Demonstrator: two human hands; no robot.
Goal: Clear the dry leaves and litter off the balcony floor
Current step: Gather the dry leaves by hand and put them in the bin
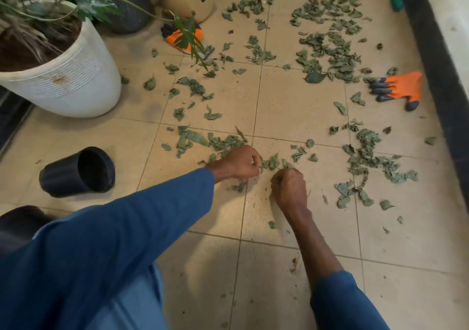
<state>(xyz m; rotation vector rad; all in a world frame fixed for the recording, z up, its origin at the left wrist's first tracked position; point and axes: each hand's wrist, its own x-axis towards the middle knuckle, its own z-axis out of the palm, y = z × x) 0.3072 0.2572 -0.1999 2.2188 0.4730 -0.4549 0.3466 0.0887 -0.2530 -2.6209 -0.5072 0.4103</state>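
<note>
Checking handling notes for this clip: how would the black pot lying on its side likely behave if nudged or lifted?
The black pot lies on its side, round-walled, so a nudge would probably roll it. Its open mouth shows nothing inside, so it is likely light. It looks like thin plastic, possibly flexing when squeezed.

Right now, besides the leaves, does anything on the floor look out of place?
The small black pot lies tipped on its side near the white planter. An orange glove lies loose among the leaves by the dark wall base.
</note>
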